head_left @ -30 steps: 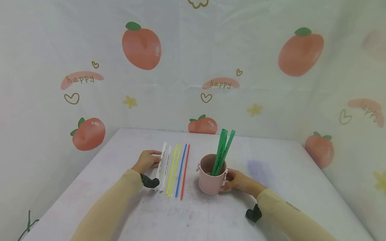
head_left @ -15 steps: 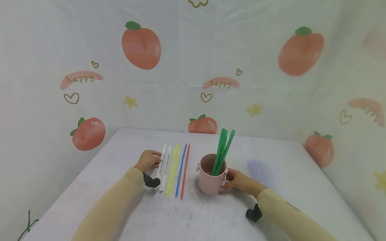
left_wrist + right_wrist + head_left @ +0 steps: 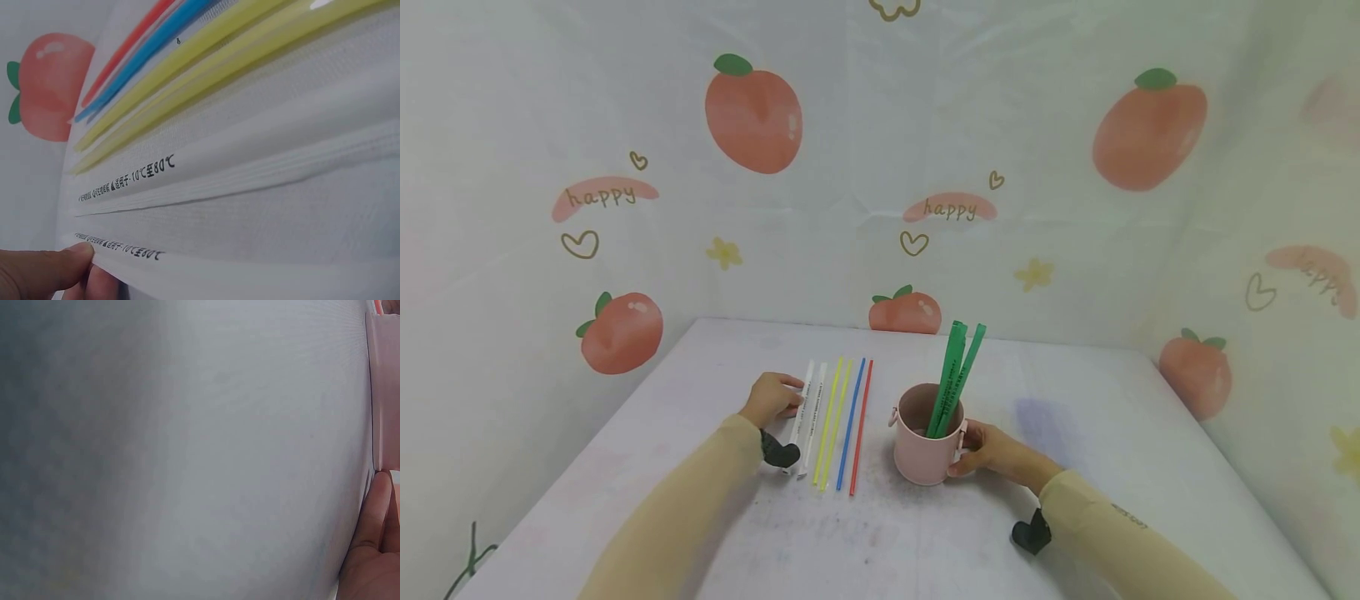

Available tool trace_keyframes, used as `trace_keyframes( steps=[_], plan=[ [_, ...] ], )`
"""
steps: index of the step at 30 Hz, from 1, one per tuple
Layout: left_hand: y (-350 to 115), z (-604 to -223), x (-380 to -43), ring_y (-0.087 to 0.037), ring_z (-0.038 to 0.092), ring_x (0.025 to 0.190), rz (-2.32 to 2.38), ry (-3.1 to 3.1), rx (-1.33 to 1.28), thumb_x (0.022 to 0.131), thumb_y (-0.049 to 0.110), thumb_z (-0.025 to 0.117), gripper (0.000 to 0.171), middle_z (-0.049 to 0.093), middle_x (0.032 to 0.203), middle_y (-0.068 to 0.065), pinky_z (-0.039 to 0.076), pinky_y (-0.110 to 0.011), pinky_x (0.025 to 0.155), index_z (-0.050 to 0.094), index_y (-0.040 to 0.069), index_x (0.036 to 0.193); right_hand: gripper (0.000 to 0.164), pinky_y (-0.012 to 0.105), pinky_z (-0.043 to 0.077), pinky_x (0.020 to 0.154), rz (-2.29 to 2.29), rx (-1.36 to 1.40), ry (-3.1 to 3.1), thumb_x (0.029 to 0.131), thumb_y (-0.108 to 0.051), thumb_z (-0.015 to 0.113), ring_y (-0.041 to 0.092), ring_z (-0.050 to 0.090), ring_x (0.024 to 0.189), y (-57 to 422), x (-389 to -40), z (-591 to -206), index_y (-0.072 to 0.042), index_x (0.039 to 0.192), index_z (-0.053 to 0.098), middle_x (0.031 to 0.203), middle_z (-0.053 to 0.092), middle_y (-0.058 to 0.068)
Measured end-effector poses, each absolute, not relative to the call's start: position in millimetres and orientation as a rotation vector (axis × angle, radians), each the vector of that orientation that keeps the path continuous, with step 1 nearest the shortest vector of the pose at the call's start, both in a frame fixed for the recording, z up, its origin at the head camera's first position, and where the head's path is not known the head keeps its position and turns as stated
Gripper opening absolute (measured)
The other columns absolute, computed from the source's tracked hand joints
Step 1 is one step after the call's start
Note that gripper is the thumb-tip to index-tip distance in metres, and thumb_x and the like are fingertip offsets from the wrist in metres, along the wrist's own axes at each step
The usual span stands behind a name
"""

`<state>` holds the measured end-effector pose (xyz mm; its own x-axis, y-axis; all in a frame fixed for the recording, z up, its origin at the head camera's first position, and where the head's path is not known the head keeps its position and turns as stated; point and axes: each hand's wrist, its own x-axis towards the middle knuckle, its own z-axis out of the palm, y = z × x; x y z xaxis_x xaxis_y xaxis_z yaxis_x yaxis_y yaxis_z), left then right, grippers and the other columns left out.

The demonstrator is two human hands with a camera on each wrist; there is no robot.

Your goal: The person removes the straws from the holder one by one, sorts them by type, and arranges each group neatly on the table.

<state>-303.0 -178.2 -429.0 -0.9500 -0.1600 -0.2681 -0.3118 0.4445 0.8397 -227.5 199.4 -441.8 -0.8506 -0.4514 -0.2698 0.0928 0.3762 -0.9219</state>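
Observation:
In the head view, my left hand (image 3: 771, 397) is at the leftmost of two white paper-wrapped straws. The left wrist view has its thumb on the edge of that wrapped straw (image 3: 134, 250), fingers beneath, pinching it. The second white wrapped straw (image 3: 812, 417) lies just right of it, roughly parallel. My right hand (image 3: 996, 452) grips the right side of a pink bucket (image 3: 921, 460) by its small side handle, thumb toward the front. Several green paper-wrapped straws (image 3: 951, 383) lean upright in the bucket. At the right wrist view's edge, my fingers touch the bucket's wall (image 3: 386, 394).
Between the white straws and the bucket lie two yellow straws (image 3: 829, 421), a blue straw (image 3: 851, 425) and a red straw (image 3: 861, 429), side by side. All rest on a white-covered table (image 3: 865, 542). A peach-printed curtain (image 3: 850, 267) stands behind.
The leftmost white straw has come down slightly and sits closer to the second one. My left hand has shifted slightly right with it. The right hand and bucket stay put.

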Motion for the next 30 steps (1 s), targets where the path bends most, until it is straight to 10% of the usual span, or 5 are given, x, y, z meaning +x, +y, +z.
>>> trace_keyframes(
  steps=[30],
  plan=[
    [-180.5,-428.5,-304.0,-0.008,0.055,0.054,1.516,2.538,-0.371,0.077,-0.008,0.069,0.039,0.06,0.077,-0.007,0.052,-0.018,0.05,0.064,-0.006,0.115,0.07,0.048,0.039,0.105,-1.48,-0.317,2.163,0.076,-0.008,0.082,0.024,0.049,0.113,200.5,-228.0,-440.9,0.0,0.136,0.047,0.13,0.055,0.014]
  ],
)
